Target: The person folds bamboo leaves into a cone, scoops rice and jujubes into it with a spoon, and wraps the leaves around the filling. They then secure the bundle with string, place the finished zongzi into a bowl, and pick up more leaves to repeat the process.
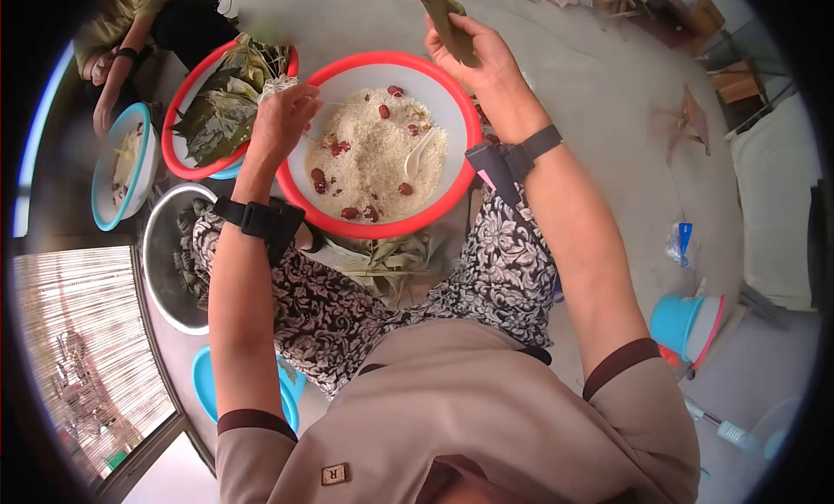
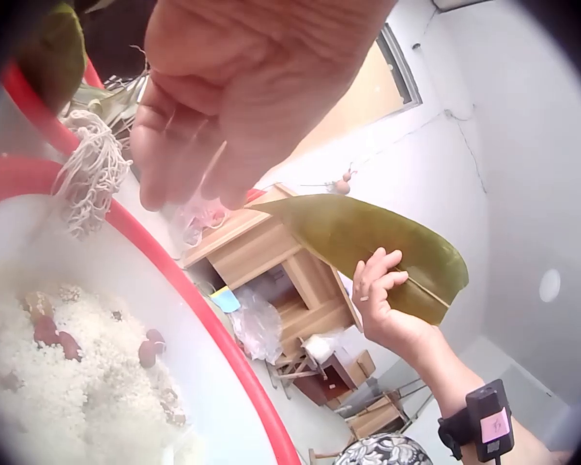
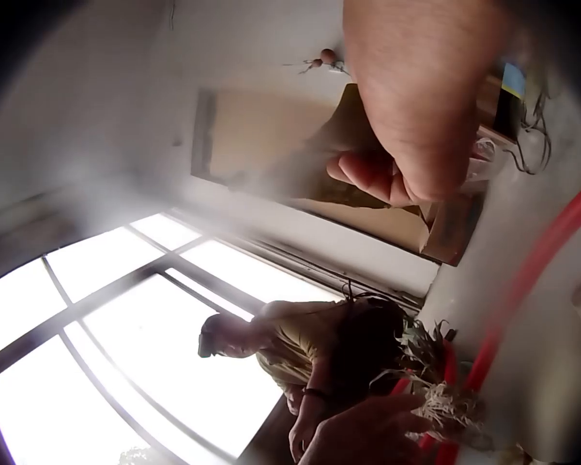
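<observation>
One green leaf (image 1: 439, 10) is raised beyond the far right rim of the large red-rimmed basin (image 1: 373, 229), pinched between the thumb and fingers of the right hand (image 1: 486, 59). At the basin's far left side is the left hand (image 1: 285, 120), its fingers slack and slightly bent, just beside a bundle of white string (image 2: 89, 170). Rice (image 1: 373, 161) dotted with dark red fruits (image 1: 384, 111) fills the basin's bottom, a white spoon (image 1: 418, 155) lying toward the right. Farther left, a second basin (image 1: 177, 162) holds more leaves (image 1: 208, 126).

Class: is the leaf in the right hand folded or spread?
Spread: the left wrist view shows the leaf broad and unfolded in the right hand.
</observation>
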Demonstrator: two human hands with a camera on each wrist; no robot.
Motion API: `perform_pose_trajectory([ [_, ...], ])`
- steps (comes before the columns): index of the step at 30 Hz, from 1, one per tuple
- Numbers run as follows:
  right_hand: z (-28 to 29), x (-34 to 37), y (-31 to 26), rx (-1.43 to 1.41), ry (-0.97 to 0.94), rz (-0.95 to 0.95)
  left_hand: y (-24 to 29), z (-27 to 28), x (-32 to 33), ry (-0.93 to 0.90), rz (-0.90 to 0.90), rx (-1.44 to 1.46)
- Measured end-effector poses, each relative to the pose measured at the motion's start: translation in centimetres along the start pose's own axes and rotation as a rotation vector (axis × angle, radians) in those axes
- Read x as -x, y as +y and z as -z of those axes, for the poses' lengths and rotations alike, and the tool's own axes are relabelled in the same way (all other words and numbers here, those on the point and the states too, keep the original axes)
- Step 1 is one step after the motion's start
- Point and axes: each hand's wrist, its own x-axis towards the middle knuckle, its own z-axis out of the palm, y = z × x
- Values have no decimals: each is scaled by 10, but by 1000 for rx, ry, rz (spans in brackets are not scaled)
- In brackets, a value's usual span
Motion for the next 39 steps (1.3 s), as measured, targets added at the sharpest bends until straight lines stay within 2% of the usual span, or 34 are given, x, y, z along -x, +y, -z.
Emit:
perform_pose_trajectory([
  [1, -4, -2, 0, 11, -3, -3, 2, 0, 1, -17, -1, -21],
  [3, -12, -4, -2, -220, -26, 7, 1, -2, 1, -31, -3, -35],
  [6, -21, -3, -3, -238, -122, 5, 5, -10, 3, -36, -27, -13],
  [7, -26, -2, 0, -234, -122, 9, 13, -15, 8, -137, -1, 70],
  [9, -34, -2, 9, -32, -67, 148, 31, -27, 15, -334, 97, 238],
  [12, -36, -1, 19, 91, -23, 207, 63, -40, 30, -572, 172, 602],
  [13, -25, -18, 23, 121, -152, 152, 70, -46, 36, -578, 182, 613],
  [15, -8, -23, 22, 151, -155, 155, 80, -60, 46, -675, 197, 984],
  [16, -9, -19, 25, 175, -174, 163, 81, -67, 52, -677, 210, 996],
  [18, -15, -12, 34, 308, -114, 303, 85, -72, 54, -768, 263, 1108],
  [19, -10, -17, 37, 310, -126, 336, 85, -79, 57, -772, 276, 1252],
  [22, -21, -15, 47, 297, -187, 384, 90, -88, 62, -763, 361, 1378],
  [24, -32, -9, 51, 434, -8, 479, 91, -91, 64, -748, 390, 1433],
  [29, -44, -1, 64, 562, -45, 544, 88, -94, 70, -738, 379, 1529],
  [31, -43, -5, 65, 766, -68, 703, 90, -91, 70, -737, 360, 1526],
  [32, -42, -6, 66, 770, -65, 701, 91, -89, 70, -733, 370, 1515],
  [34, -34, -12, 68, 1043, -100, 869, 94, -87, 72, -731, 393, 1510],
  [35, -31, -19, 71, 1160, -125, 1057, 95, -86, 73, -729, 386, 1489],
  [36, -31, -15, 71, 1163, -122, 1053, 95, -86, 73, -724, 374, 1468],
  [38, -31, -7, 71, 1638, -153, 1100, 93, -87, 74, -708, 382, 1467],
  [39, -35, -2, 77, 1537, -149, 1245, 92, -87, 75, -723, 386, 1487],
])
